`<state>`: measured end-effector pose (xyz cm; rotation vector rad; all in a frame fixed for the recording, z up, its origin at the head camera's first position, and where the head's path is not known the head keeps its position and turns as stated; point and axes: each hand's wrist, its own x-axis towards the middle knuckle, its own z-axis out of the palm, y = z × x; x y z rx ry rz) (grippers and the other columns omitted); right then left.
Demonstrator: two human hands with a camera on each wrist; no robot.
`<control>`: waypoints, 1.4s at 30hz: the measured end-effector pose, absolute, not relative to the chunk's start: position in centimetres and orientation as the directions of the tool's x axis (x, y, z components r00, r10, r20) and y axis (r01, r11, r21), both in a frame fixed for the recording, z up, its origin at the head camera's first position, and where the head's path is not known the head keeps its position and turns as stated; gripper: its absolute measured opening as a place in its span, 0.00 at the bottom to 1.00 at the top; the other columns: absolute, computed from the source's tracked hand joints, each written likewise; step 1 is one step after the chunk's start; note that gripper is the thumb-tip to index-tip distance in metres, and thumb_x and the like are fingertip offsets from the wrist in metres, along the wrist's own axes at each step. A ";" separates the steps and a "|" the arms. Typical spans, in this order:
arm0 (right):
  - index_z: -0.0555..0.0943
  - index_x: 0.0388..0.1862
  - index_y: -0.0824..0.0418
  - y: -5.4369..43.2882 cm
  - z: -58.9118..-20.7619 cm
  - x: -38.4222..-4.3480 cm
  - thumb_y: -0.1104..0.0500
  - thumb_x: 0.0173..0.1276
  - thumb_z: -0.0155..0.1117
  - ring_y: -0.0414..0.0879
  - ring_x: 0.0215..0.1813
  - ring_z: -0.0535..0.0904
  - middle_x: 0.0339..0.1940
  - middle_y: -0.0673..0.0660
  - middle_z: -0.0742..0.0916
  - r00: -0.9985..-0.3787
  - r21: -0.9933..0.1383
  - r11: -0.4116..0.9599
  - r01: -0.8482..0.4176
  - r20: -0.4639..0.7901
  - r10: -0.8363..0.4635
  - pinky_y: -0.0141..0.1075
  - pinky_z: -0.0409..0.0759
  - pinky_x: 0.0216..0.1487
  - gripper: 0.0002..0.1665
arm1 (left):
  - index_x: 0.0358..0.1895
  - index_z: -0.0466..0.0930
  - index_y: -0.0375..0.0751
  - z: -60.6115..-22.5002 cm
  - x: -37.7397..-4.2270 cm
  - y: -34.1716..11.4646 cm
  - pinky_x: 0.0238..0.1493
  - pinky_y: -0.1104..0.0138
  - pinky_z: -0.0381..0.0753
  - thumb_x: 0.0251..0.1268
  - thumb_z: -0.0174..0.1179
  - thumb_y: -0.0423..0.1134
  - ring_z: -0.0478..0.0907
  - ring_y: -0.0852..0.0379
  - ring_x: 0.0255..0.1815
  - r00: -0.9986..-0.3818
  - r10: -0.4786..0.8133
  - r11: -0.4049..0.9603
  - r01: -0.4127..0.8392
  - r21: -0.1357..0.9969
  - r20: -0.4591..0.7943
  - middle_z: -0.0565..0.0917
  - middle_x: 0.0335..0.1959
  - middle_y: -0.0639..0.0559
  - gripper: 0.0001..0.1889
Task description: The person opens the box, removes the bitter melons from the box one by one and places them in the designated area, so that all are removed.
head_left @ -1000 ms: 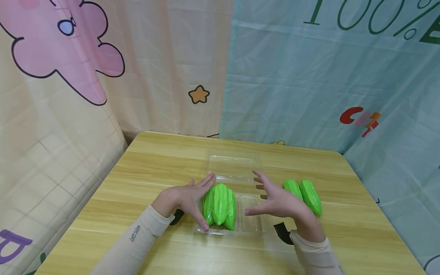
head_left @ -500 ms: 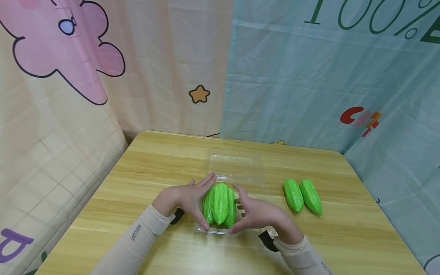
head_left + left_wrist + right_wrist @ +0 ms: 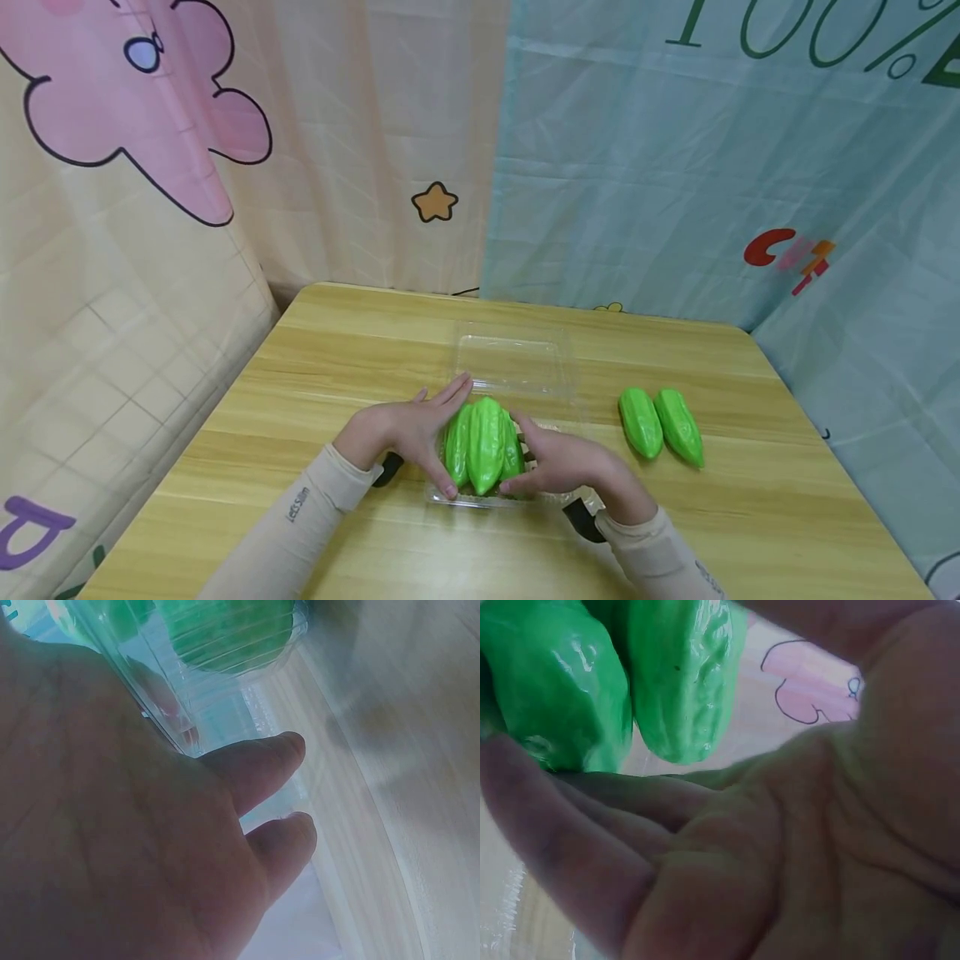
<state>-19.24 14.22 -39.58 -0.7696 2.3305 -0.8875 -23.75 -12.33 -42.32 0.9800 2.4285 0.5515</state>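
A clear plastic box point(image 3: 471, 502) lies with its lid folded back, with three glossy green bitter melons point(image 3: 486, 446) close together at its left. My left hand point(image 3: 401, 433) rests against the box's left side, thumb near the front corner and fingers spread toward the hinge. In the left wrist view, two fingertips point(image 3: 289, 746) extend past the clear wall. My right hand point(image 3: 562, 462) holds the rightmost melon point(image 3: 513, 450), thumb at its near end and fingers curved behind it. The right wrist view shows those fingers bent against a green melon point(image 3: 562, 682).
Two more bitter melons point(image 3: 641, 423) lie side by side on the wooden table point(image 3: 360, 350) to the right. The transparent lid point(image 3: 513, 358) lies flat behind the box. Printed curtains point(image 3: 615, 167) hang behind and beside the table.
My right hand has moved left to the melons in the box. The middle and right melons have shifted slightly rightward. My left hand has stayed at the box's left side.
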 end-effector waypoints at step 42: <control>0.54 0.75 0.77 13.5 -40.0 -19.3 0.61 0.65 0.69 0.52 0.52 0.78 0.56 0.65 0.80 -0.813 -0.595 0.740 -0.314 -0.234 -0.533 0.51 0.77 0.58 0.48 | 0.79 0.18 0.46 -41.7 -23.7 -12.3 0.76 0.45 0.32 0.33 0.77 0.71 0.33 0.43 0.80 -0.661 0.693 0.696 0.508 0.507 -0.289 0.20 0.80 0.47 0.83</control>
